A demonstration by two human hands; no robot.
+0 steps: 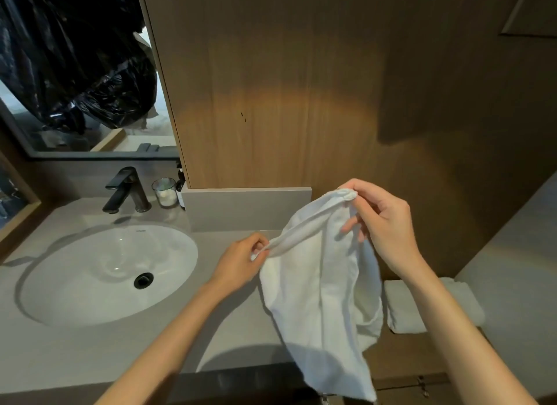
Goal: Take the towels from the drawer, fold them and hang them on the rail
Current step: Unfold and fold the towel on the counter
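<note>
A white towel (322,287) hangs in the air over the right end of the grey counter, held along its top edge. My left hand (241,261) pinches the lower left corner of that edge. Higher and to the right, my right hand (382,223) pinches the other corner. The cloth droops loosely below both hands, past the counter's front edge. A second white towel (404,306), folded, lies lower down on the right, partly hidden behind my right forearm. No rail can be made out.
A white oval sink (108,272) is set in the grey counter (229,323), with a black faucet (126,190) behind it. A glass jar (165,192) and a dark bottle (180,190) stand by the wooden wall panel (271,88). A mirror (75,67) hangs at upper left.
</note>
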